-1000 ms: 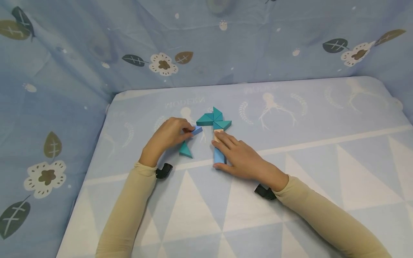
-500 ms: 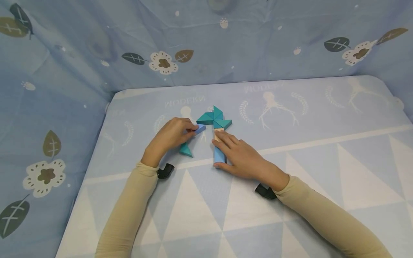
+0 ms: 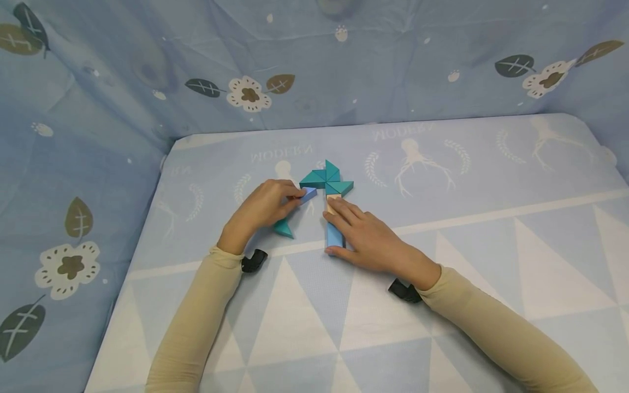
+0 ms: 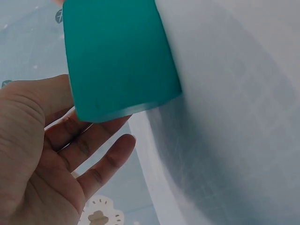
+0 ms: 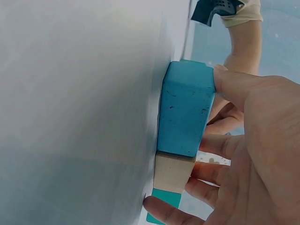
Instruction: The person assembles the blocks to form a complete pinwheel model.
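Note:
My left hand (image 3: 267,203) pinches a small blue-violet block (image 3: 309,194) between thumb and fingers, just below the left arm of a pinwheel of teal triangular blocks (image 3: 326,179). Under that hand lies a loose teal triangular block (image 3: 283,228). The same loose block (image 4: 119,56) looms large in the left wrist view and hides the fingertips. My right hand (image 3: 368,237) rests its fairly straight fingers on a column below the pinwheel, made of a plain wood block (image 5: 174,172) and a light blue block (image 5: 185,110). Its thumb touches the light blue block's near end.
The blocks lie on a table with a blue and white patterned cloth (image 3: 290,316). A blue flowered curtain (image 3: 383,71) hangs behind and at the left. A black wrist device (image 3: 254,261) sits at the left wrist and another black device (image 3: 404,291) at the right.
My left hand has shifted a little to the right with the blue-violet block, closer to the teal pinwheel and column. My right hand stays in place on the column.

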Demonstrator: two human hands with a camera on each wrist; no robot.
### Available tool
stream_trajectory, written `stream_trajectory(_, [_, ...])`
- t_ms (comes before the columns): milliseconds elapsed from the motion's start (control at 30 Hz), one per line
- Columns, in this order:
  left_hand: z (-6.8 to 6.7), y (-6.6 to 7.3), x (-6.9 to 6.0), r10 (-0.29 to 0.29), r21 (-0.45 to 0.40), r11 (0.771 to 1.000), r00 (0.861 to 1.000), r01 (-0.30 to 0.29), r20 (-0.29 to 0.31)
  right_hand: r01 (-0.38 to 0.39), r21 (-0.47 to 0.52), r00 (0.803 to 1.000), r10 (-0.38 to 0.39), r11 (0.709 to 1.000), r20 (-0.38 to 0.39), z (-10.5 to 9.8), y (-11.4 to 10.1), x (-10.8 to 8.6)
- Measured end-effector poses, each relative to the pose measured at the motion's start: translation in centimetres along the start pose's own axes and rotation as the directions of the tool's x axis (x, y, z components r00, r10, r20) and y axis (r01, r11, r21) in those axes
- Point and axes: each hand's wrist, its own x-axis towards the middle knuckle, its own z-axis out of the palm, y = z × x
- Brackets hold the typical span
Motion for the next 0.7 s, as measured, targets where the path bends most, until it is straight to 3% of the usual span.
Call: stream_trajectory(700, [0.68, 0.39, 0.32, 0.048, -0.025, 0.999, 0.999, -0.047, 0.013, -0.013, 0.005, 1.0, 0.013, 1.0, 0.005, -0.18, -0.14, -0.07])
